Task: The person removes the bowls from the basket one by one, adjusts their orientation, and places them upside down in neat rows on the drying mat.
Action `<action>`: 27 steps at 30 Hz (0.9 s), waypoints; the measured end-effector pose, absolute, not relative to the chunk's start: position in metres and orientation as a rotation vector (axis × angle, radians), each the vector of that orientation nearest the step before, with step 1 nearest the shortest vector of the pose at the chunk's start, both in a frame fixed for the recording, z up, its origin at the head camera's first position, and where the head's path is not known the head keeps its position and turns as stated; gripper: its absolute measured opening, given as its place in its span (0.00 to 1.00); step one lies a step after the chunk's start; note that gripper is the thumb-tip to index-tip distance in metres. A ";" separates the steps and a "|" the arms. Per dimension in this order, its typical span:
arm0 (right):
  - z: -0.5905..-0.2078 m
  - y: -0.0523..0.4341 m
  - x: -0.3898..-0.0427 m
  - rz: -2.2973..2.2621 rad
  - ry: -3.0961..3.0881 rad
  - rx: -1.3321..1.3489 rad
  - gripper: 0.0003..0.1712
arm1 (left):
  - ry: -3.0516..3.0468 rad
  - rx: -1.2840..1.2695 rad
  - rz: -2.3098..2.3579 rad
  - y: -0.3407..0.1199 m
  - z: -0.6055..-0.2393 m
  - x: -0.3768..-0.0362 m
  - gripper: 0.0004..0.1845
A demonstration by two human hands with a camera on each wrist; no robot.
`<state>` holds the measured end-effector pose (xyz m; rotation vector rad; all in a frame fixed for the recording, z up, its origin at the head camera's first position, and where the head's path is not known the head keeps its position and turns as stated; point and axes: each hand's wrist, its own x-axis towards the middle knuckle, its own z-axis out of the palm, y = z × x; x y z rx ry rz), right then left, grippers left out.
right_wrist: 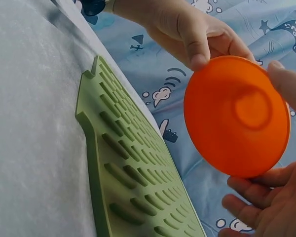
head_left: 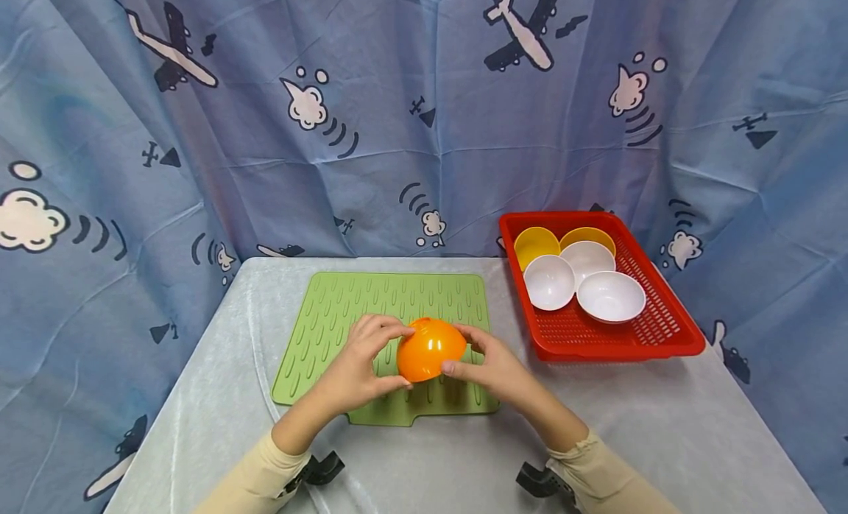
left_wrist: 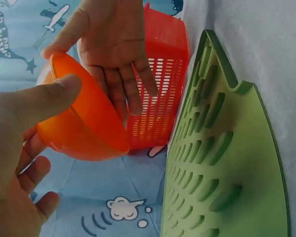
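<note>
An orange bowl (head_left: 430,350) is held tilted between both hands, raised over a green ridged mat (head_left: 318,352). From the left, my left hand (head_left: 361,359) grips it, the thumb over the rim and the fingers against the outside, as the left wrist view shows. My right hand (head_left: 493,363) holds the opposite side with thumb and fingers at the edge. The right wrist view looks onto the round face of the orange bowl (right_wrist: 222,118), where a ring marks its base. The bowl hides part of the right fingers in the left wrist view.
A red perforated basket (head_left: 550,348) stands at the right on the grey-white cloth table (head_left: 457,470). Inside it are several bowls, white ones (head_left: 611,297) in front and yellow ones (head_left: 536,245) behind. A blue printed curtain (head_left: 397,131) hangs around the back and sides.
</note>
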<state>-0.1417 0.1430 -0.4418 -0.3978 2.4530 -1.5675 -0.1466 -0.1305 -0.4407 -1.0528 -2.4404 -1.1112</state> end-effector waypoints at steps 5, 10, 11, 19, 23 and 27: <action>-0.443 0.145 -0.144 -1.668 2.381 -0.448 0.45 | -2.492 -0.921 -1.280 -0.134 -0.441 -0.149 0.49; -0.447 0.143 -0.143 -1.740 2.413 -0.520 0.48 | -2.587 -0.722 -1.516 -0.139 -0.441 -0.153 0.48; -0.448 0.142 -0.142 -1.744 2.427 -0.526 0.49 | -2.602 -0.700 -1.552 -0.140 -0.440 -0.154 0.47; -0.451 0.127 -0.147 -1.705 2.513 -0.511 0.53 | -2.689 -0.693 -1.559 -0.155 -0.435 -0.162 0.41; -0.450 0.115 -0.160 -1.645 2.583 -0.546 0.53 | -2.682 -0.684 -1.555 -0.166 -0.436 -0.169 0.40; -0.449 0.102 -0.172 -1.595 2.607 -0.527 0.55 | -2.687 -0.649 -1.567 -0.178 -0.437 -0.178 0.40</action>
